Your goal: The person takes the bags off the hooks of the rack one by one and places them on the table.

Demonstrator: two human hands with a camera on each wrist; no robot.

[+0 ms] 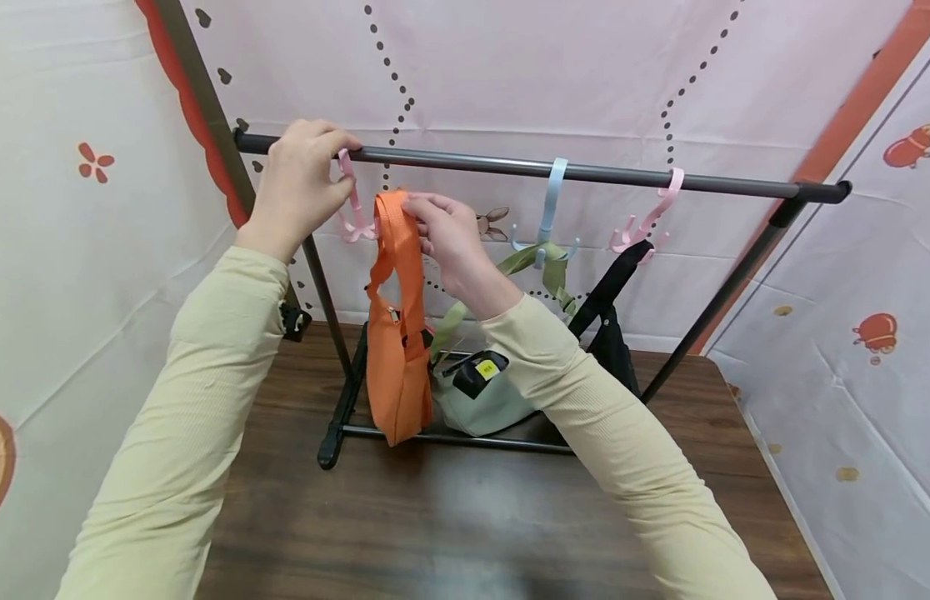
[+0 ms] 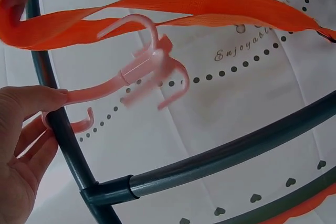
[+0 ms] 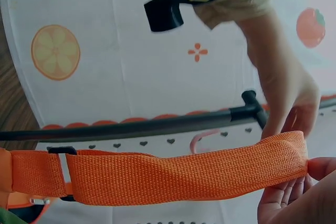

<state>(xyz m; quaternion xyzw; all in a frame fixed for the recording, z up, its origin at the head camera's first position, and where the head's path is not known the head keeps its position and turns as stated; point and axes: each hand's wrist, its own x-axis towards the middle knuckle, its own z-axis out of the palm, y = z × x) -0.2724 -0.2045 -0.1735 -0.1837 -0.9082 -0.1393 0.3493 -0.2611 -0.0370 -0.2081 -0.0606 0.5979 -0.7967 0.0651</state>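
My left hand [image 1: 302,182] is at the left end of the dark rail [image 1: 465,161] and pinches the upper part of a pink multi-prong hook [image 2: 139,69] where it loops over the rail. My right hand [image 1: 456,246] grips the top of the orange webbing strap [image 3: 184,177] between thumb and fingers. From that strap hangs an orange bag [image 1: 397,383], upright, with a zipper on its side. In the head view the strap's top is just right of the pink hook's prongs. In the left wrist view, the strap passes beside the prongs; whether they touch I cannot tell.
Farther right on the rail are a blue hook [image 1: 551,204], with a pale green bag [image 1: 480,408] strapped near it, and another pink hook [image 1: 663,208] carrying a black bag [image 1: 615,350]. The rack stands on a dark wooden table [image 1: 405,525], with printed cloth behind and beside.
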